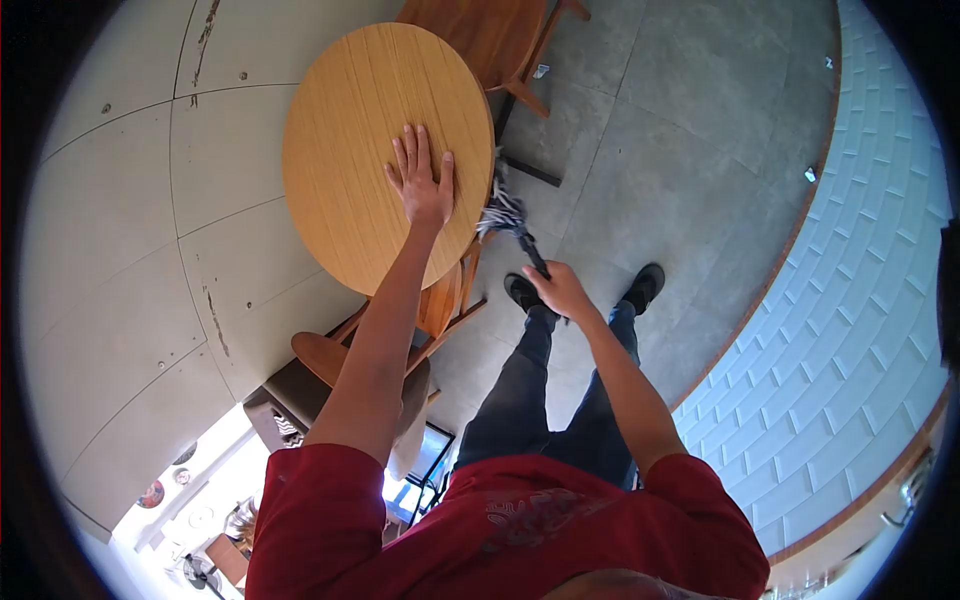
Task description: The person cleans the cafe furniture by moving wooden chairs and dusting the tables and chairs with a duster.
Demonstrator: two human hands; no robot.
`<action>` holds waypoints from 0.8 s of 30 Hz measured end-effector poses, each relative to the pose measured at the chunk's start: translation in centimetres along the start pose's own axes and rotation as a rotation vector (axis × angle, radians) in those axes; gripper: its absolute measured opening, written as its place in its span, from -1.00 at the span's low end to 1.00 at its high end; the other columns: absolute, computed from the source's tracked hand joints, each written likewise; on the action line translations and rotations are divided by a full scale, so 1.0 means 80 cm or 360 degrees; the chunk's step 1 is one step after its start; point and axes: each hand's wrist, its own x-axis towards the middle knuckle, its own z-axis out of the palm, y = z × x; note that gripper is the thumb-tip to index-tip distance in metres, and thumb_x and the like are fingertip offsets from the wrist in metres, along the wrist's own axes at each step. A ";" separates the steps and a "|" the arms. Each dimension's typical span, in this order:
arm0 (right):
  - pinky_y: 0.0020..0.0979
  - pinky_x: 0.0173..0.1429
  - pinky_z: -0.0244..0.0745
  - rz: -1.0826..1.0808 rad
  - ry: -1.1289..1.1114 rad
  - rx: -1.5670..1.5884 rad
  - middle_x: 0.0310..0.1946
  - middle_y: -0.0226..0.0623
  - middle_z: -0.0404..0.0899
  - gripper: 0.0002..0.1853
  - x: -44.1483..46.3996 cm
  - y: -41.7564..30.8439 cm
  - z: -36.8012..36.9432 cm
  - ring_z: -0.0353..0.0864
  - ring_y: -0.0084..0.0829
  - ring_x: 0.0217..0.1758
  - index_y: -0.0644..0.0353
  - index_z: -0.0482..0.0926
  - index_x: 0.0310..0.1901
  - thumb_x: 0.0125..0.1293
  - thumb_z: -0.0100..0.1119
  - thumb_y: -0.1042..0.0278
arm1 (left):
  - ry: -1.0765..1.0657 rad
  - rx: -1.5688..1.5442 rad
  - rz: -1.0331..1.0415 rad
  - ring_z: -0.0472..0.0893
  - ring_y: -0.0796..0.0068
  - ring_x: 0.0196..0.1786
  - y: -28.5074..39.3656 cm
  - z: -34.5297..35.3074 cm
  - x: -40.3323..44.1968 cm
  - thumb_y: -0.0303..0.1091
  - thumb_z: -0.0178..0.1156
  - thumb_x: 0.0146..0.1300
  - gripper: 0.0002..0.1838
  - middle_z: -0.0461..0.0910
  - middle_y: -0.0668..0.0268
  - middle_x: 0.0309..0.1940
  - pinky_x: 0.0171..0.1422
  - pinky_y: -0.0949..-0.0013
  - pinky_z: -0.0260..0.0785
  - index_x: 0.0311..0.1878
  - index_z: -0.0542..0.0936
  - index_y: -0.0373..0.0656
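Note:
My left hand lies flat on the round wooden table top, its fingers spread and nothing in it. Below and to the right of it, my right hand is wrapped round the dark handle of a duster. The duster's grey and white strands are beside the table's right edge; whether they touch it I cannot tell.
One wooden chair stands beyond the table and another on the near side. A panelled wall is at the left, a white tiled wall at the right. Small white scraps lie on the grey floor.

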 end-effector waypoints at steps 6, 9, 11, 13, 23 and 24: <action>-0.28 -0.50 0.27 0.0013 -0.0030 -0.0156 -0.75 -0.26 0.36 -0.46 -0.046 0.022 -0.052 0.36 -0.40 -0.66 0.31 0.42 -0.54 0.40 0.11 -0.04 | 0.0005 0.0019 0.0006 -0.23 0.24 0.61 0.002 -0.003 0.000 0.14 -0.20 0.43 -0.28 -0.18 0.38 0.58 0.60 -0.05 -0.54 0.56 -0.05 0.08; -0.30 -0.51 0.27 -0.0005 -0.0109 -0.0303 -0.75 -0.30 0.35 -0.48 -0.067 0.015 -0.084 0.35 -0.45 -0.67 0.29 0.43 -0.54 0.41 0.11 -0.02 | 0.0031 0.0031 0.0013 -0.23 0.26 0.61 0.004 -0.005 0.000 0.12 -0.20 0.45 -0.30 -0.17 0.39 0.58 0.59 -0.06 -0.50 0.56 -0.05 0.09; -0.32 -0.51 0.26 0.0061 -0.0124 -0.0292 -0.76 -0.33 0.35 -0.49 -0.081 0.022 -0.083 0.35 -0.46 -0.68 0.28 0.44 -0.54 0.42 0.10 -0.02 | 0.0016 0.0019 0.0003 -0.23 0.27 0.61 0.004 -0.007 0.001 0.11 -0.19 0.45 -0.30 -0.17 0.39 0.58 0.59 -0.05 -0.50 0.56 -0.04 0.09; -0.34 -0.52 0.25 0.0385 0.0088 0.0148 -0.77 -0.34 0.33 -0.48 -0.085 0.048 -0.066 0.33 -0.48 -0.69 0.28 0.45 -0.52 0.45 0.04 -0.02 | -0.0004 0.0010 0.0000 -0.23 0.27 0.61 0.005 -0.006 0.002 0.11 -0.19 0.45 -0.30 -0.17 0.39 0.58 0.60 -0.05 -0.50 0.56 -0.04 0.10; -0.04 -0.30 0.40 0.0145 -0.0148 -0.0228 -0.63 0.11 0.50 -0.23 0.104 0.119 0.069 0.52 0.10 -0.48 0.40 0.51 -0.48 0.45 -0.25 -0.29 | 0.0000 -0.0053 0.0019 -0.20 0.22 0.61 0.003 0.000 0.002 0.09 -0.17 0.44 -0.30 -0.14 0.34 0.58 0.59 -0.05 -0.49 0.55 0.00 0.05; -0.02 -0.27 0.43 0.0260 -0.0116 -0.0280 -0.61 0.13 0.51 -0.20 0.126 0.124 0.086 0.56 0.12 -0.43 0.40 0.52 -0.47 0.44 -0.29 -0.34 | 0.0028 -0.0093 0.0025 -0.19 0.23 0.61 0.004 0.002 0.003 0.09 -0.19 0.45 -0.32 -0.13 0.33 0.58 0.58 -0.05 -0.47 0.55 0.01 0.06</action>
